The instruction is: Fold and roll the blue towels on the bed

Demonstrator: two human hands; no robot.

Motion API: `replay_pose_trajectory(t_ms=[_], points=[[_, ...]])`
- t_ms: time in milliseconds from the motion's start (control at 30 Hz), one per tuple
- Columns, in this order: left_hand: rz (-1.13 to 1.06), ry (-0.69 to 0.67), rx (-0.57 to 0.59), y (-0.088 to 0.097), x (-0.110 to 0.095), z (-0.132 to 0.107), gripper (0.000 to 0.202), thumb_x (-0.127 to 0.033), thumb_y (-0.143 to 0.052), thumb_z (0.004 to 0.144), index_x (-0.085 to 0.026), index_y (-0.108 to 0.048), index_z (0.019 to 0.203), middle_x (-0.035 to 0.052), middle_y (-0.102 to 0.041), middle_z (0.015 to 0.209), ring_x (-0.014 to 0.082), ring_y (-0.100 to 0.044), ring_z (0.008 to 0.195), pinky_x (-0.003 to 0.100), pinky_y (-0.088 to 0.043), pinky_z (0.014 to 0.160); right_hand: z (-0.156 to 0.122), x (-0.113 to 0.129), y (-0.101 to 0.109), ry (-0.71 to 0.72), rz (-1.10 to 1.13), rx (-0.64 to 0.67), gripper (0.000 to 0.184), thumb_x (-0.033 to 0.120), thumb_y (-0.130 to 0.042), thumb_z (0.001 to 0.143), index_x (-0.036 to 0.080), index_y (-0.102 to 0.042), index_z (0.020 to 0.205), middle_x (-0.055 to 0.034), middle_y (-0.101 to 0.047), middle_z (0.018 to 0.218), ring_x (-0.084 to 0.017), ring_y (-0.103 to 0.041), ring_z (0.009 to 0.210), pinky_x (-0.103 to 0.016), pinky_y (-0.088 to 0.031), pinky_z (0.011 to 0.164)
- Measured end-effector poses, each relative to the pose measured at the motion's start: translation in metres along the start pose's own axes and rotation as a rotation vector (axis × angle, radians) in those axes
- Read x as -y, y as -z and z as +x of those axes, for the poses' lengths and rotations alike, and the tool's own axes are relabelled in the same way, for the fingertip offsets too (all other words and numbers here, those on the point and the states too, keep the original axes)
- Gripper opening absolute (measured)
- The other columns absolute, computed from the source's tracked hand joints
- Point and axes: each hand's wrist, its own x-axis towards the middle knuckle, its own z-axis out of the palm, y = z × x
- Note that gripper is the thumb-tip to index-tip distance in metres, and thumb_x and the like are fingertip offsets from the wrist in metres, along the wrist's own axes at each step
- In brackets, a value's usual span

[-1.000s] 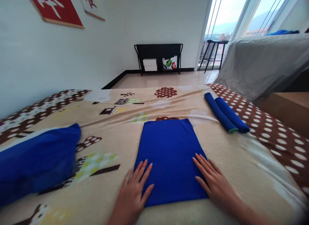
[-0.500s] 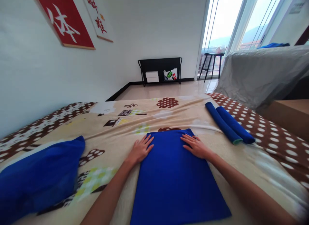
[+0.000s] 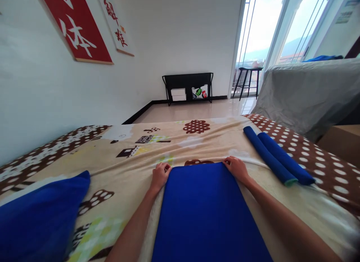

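A flat blue cloth point(image 3: 205, 213) lies spread in front of me on the patterned blanket point(image 3: 135, 179). At its far left corner, my left hand point(image 3: 161, 174) is closed with the fingertips pinching the edge. My right hand point(image 3: 235, 167) pinches the far right corner the same way. To the right, two rolled blue cloths point(image 3: 268, 157) lie side by side. Another blue cloth point(image 3: 39, 217), loosely spread, is at the left, partly cut off by the view's edge.
Beyond the bed stands a low black rack point(image 3: 188, 82) with white boxes point(image 3: 178, 94) against the wall. A black stool point(image 3: 249, 72) is by the window. On the right are a grey-covered piece of furniture point(image 3: 303, 89) and a cardboard box point(image 3: 341, 143).
Both hands lay flat with fingers spread on the blue cloth; now they have moved out to its far corners and closed on them. The view has tilted slightly upward.
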Motion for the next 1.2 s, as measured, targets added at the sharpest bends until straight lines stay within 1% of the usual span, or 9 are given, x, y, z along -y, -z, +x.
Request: replay_pose_trajectory(t_ms=[167,267,367,500,733,867,967,1067,1200], points=[[0.043,0.053,-0.029,0.008,-0.004,-0.004,0.029,-0.036,-0.06,0.093,-0.015,-0.061,0.113,0.0072,-0.064,0.114,0.0204,-0.063,0.1,0.043,-0.054,0.087,-0.002,0.001,0.006,-0.025,-0.027,-0.025,0.028,0.038,-0.055,0.096,0.016,-0.062,0.111,-0.0064,-0.063,0.109,-0.016,-0.062,0.095,-0.037,-0.053,0.085],[0.074,0.038,-0.051,0.015,-0.023,-0.01,0.031,-0.037,-0.056,0.094,-0.016,-0.06,0.117,0.0096,-0.062,0.12,0.0247,-0.059,0.111,0.049,-0.047,0.096,-0.008,0.014,0.016,0.012,-0.04,-0.051,0.029,0.038,-0.055,0.096,0.016,-0.061,0.113,-0.008,-0.061,0.116,-0.019,-0.06,0.104,-0.043,-0.05,0.093],[0.056,-0.129,-0.013,0.013,-0.062,-0.02,0.039,-0.035,-0.042,0.099,-0.021,-0.051,0.134,0.0119,-0.053,0.14,0.026,-0.046,0.132,0.047,-0.034,0.11,-0.019,0.049,0.016,0.137,-0.028,-0.051,0.036,0.041,-0.05,0.097,0.02,-0.057,0.126,-0.0104,-0.054,0.134,-0.023,-0.052,0.122,-0.049,-0.039,0.106],[0.023,-0.383,0.151,0.0,-0.102,-0.039,0.053,-0.047,-0.042,0.097,-0.032,-0.038,0.147,0.0001,-0.039,0.156,0.0183,-0.034,0.143,0.035,-0.028,0.115,-0.039,0.09,0.0,0.348,0.013,0.054,0.052,0.053,-0.04,0.099,0.027,-0.045,0.144,-0.0055,-0.043,0.15,-0.02,-0.038,0.139,-0.041,-0.03,0.115],[0.107,-0.244,0.175,0.016,-0.046,-0.05,0.053,-0.049,-0.032,0.099,-0.027,-0.039,0.147,0.0087,-0.04,0.154,0.0251,-0.036,0.143,0.05,-0.027,0.115,-0.054,0.027,0.021,0.208,-0.019,0.073,0.066,0.06,-0.024,0.099,0.02,-0.036,0.15,-0.0122,-0.033,0.155,-0.024,-0.029,0.144,-0.048,-0.024,0.117],[0.139,-0.222,0.141,0.031,-0.058,-0.057,0.052,-0.046,-0.032,0.099,-0.026,-0.04,0.147,0.0113,-0.04,0.154,0.0281,-0.036,0.143,0.058,-0.018,0.116,-0.061,0.035,0.039,0.182,-0.026,0.041,0.063,0.056,-0.028,0.099,0.019,-0.038,0.149,-0.0136,-0.029,0.156,-0.027,-0.021,0.147,-0.055,-0.013,0.118],[0.134,-0.278,0.117,0.041,-0.096,-0.102,0.054,-0.04,-0.028,0.101,-0.024,-0.03,0.152,0.0105,-0.03,0.159,0.0269,-0.026,0.147,0.058,-0.015,0.118,-0.103,0.073,0.043,0.218,-0.014,0.019,0.063,0.049,-0.026,0.101,0.011,-0.034,0.151,-0.0157,-0.017,0.159,-0.028,-0.01,0.149,-0.056,-0.008,0.119],[0.1,-0.46,0.174,0.05,-0.126,-0.179,0.059,-0.044,-0.032,0.1,-0.029,-0.017,0.155,0.0024,-0.029,0.159,0.0202,-0.029,0.146,0.045,-0.028,0.116,-0.179,0.105,0.038,0.355,0.022,0.089,0.06,0.051,-0.034,0.099,0.021,-0.033,0.152,-0.0066,-0.024,0.158,-0.022,-0.022,0.147,-0.045,-0.023,0.119],[0.15,-0.669,0.126,0.06,-0.114,-0.264,0.067,-0.047,-0.039,0.098,-0.026,-0.012,0.155,0.0033,-0.034,0.156,0.0212,-0.039,0.141,0.041,-0.039,0.109,-0.267,0.098,0.034,0.526,0.06,0.125,0.069,0.05,-0.041,0.098,0.027,-0.012,0.157,-0.0024,-0.023,0.158,-0.02,-0.028,0.145,-0.042,-0.031,0.118]])
